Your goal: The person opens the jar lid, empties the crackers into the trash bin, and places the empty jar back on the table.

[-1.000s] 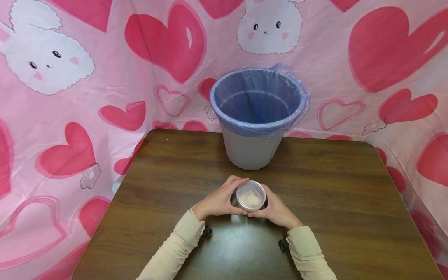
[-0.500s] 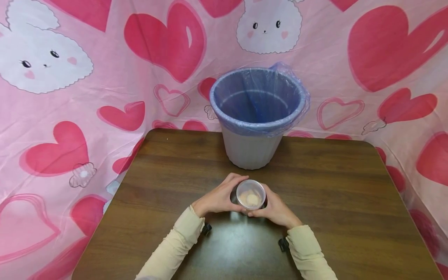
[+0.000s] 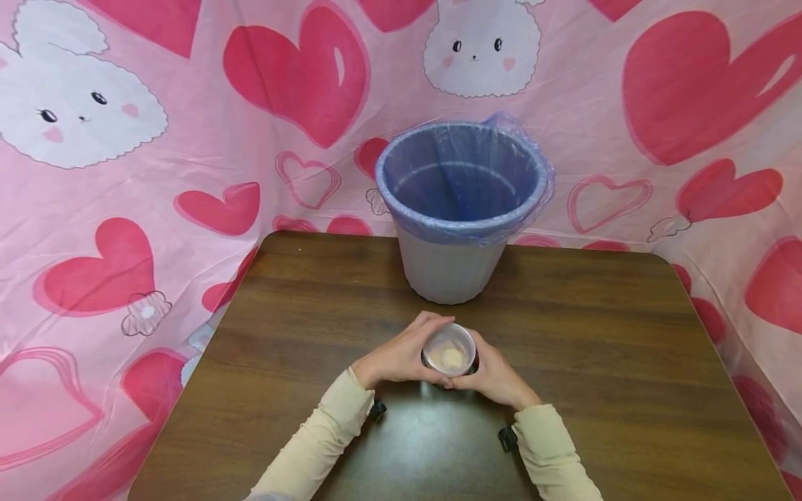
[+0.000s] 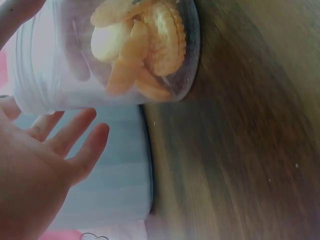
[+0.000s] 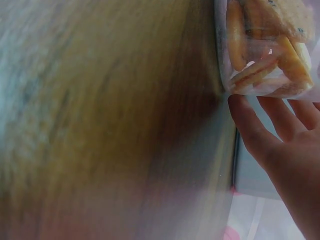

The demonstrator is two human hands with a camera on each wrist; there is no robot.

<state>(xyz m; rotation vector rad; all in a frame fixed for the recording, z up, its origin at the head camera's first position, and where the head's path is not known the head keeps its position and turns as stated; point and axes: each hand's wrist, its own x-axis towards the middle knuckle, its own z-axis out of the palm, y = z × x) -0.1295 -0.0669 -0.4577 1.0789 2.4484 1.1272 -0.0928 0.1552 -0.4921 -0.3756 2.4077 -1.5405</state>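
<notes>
Both hands hold a clear plastic jar (image 4: 55,60) standing on the table, near its middle in the head view. My left hand (image 3: 404,356) curves round the jar's left side by the rim, its thumb in front and fingers behind. On the opposite side, my right hand (image 3: 498,376) grips the jar the same way, the two thumb tips meeting at the front. Golden biscuits (image 4: 160,40), some with crimped edges, lie in the jar's bottom part. In the left wrist view, several left fingers extend beside the ridged neck. Right-hand fingers (image 5: 250,120) lie along the wall in the right wrist view.
Behind the jar stands a tall pale bin (image 3: 447,271) lined with a blue plastic bag (image 3: 460,177). The brown wooden table (image 3: 626,362) has rounded far corners. A pink curtain (image 3: 388,83) with hearts and rabbits hangs around its back and sides.
My left hand has shifted slightly to the right along the jar's rim, its fingertips reaching further round the back. My right hand and the jar stay nearly in place.
</notes>
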